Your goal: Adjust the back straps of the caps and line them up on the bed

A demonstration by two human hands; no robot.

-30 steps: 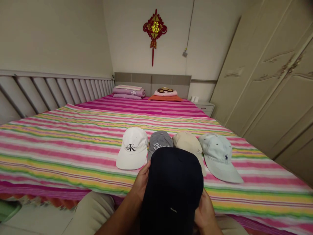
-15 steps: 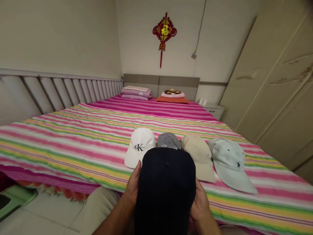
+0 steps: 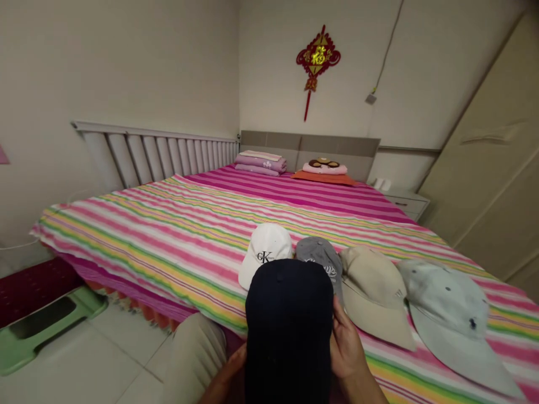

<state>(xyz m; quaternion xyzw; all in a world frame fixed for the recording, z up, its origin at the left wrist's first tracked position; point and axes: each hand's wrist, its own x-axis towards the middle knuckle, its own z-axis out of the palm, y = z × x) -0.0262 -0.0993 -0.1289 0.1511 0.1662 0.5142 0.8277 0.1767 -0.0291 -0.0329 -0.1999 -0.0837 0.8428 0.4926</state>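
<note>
Nearest, the dark cap (image 3: 288,325) is held up above the near edge of the bed (image 3: 147,224), its lower part cut off by the bottom of the view. The left hand (image 3: 234,365) grasps its left side, most of the fingers hidden behind it; the right hand (image 3: 347,348) grasps its right side, fingers against the fabric. Left of the hands is a knee in light trousers (image 3: 196,350), and farther left a green stool (image 3: 53,325) stands on the tiled floor, beside the bed's near left corner. On the striped sheet, four caps lie in a row running toward the bed's right edge: a white cap (image 3: 269,244) with "CK" lettering, partly covered from view by the dark one, a grey cap (image 3: 320,252) with white script, a beige cap (image 3: 374,280), and a pale blue cap (image 3: 455,308) with a small dark emblem. At the far edge, purple folded bedding (image 3: 261,163) lies near the left corner and a pink folded piece (image 3: 324,168) rests on an orange one farther right, both before the headboard (image 3: 341,152). Beyond, a red ornament (image 3: 319,55) hangs on the wall.
</note>
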